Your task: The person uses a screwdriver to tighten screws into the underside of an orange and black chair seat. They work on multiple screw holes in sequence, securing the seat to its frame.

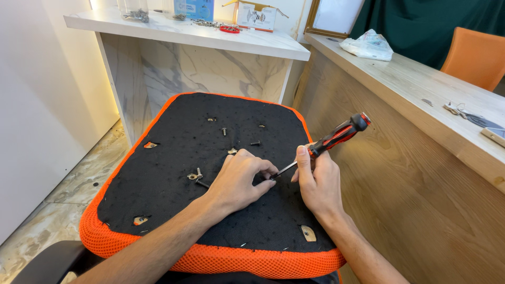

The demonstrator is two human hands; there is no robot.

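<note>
Screwdriver (329, 143) clamped in right hand (315, 184); left hand (239, 179) pinching at tip; white box (256, 16) on counter.

A blue rectangular box (194, 9) stands at the back of the white marble-patterned counter (158, 29), cut off by the picture's top edge, its front bearing a lighter panel. To its right, on the same counter, sits an open cardboard box (256, 16) with a white printed front and brown flaps raised. On the wooden counter (400, 73) at right lies a crumpled clear plastic bag (367, 45) holding something pale. Near the right edge, part of a dark flat phone-like screen (484, 122) shows.
</note>
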